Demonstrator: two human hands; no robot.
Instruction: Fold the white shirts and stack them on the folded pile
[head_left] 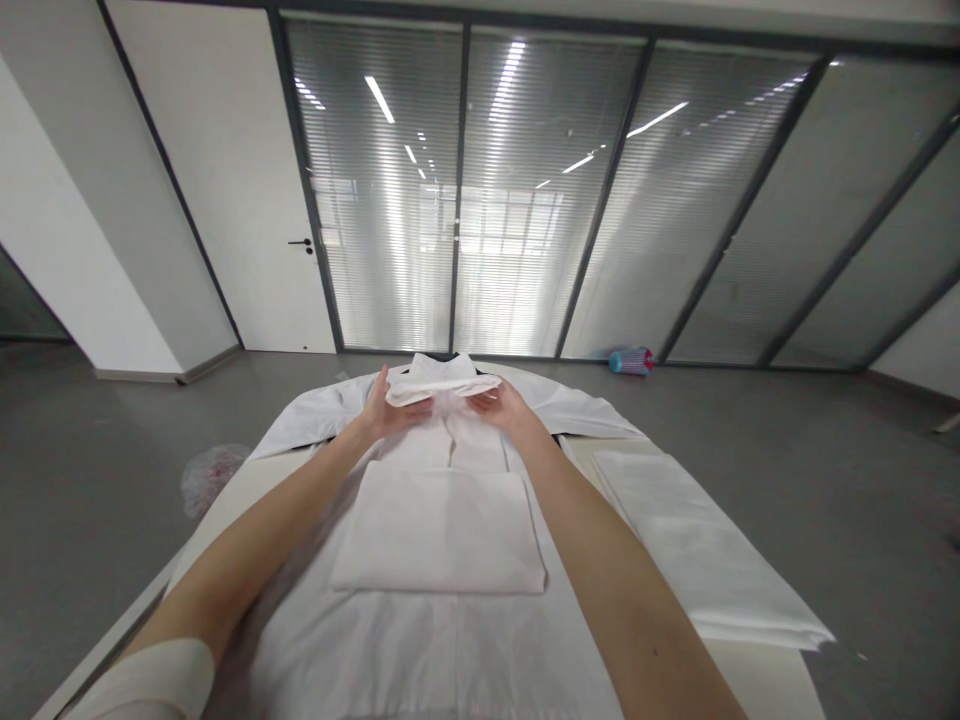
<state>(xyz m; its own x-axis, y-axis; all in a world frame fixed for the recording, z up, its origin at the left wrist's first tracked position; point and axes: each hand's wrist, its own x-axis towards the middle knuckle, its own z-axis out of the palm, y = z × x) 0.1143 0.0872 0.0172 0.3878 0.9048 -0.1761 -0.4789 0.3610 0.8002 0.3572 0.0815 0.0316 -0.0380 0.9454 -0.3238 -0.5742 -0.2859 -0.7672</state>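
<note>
A white long-sleeved coat (360, 655) lies spread out, with its collar at the far end and its sleeves out to both sides. Near the collar, a small folded white cloth (442, 388) is held between my two hands. My left hand (391, 410) grips its left end, thumb up and fingers underneath. At the right end, my right hand (501, 402) has its fingers under the cloth. Closer to me, a larger folded white cloth (446, 530) rests flat on the coat's middle. Whether the two folded pieces are joined, I cannot tell.
The coat lies on a pale table (757, 680). A folded white sheet (697, 545) lies along its right side. On the floor are a clear plastic bag (214, 478) at left and a blue and pink container (630, 361) by the glass partition (517, 200).
</note>
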